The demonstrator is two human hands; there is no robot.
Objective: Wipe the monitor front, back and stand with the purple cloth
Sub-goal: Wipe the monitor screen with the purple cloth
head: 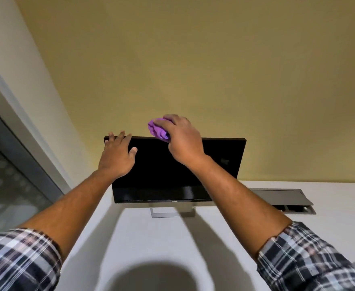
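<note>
Monitor [172, 171] stands near the desk's [214, 248] far edge, close to the wall [193, 59], screen dark and tilted back a bit. Stand [165, 213] shows just below the bottom bezel, resting on the desk.

Left hand [116, 157] holds the monitor's top left corner: fingers hooked over the top edge, thumb lying on the screen front. Grip pinches that corner between fingers and thumb.

Right hand [183, 141] is at the top edge, left of its middle, fingers curled round the bunched purple cloth [157, 130]. Cloth sits on and just above the top edge, sticking out to the left of the hand; whether it touches the back panel cannot be told. The two hands are near each other, apart, a bare stretch of top edge between them.

Open room: top edge right of the right hand runs free to the top right corner. Broad bare desk surface in front of the monitor, shadows of arms and head across it.

Around: grey cable hatch [283, 198] set in the desk near the far edge, right of the monitor, its lid raised. Glass partition with grey frame [15, 143] along the desk's left side. Plaid sleeves [19, 259] rolled up on both forearms.
</note>
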